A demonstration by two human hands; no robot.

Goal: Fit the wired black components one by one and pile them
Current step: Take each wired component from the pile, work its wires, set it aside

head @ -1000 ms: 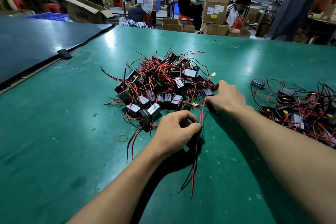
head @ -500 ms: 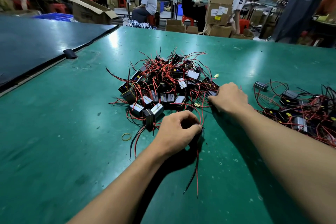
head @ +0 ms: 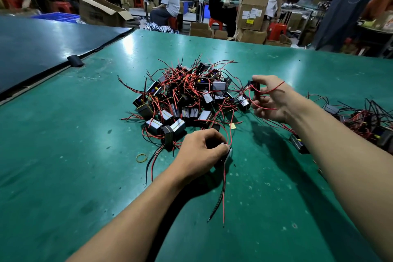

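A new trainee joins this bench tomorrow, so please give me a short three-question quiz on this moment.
1. True or false: the right hand pinches a black component.
2. The yellow rubber band lies: A) on the table left of the left hand; B) in the right hand; C) round a wrist.
3. Fill in: the left-hand component trails a red wire and a ____ one.
Key: 1 true; 2 A; 3 black.

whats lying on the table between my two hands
In the head view, between the left hand and right hand lie a small yellow scrap and a few red wires; the rest is bare green table.
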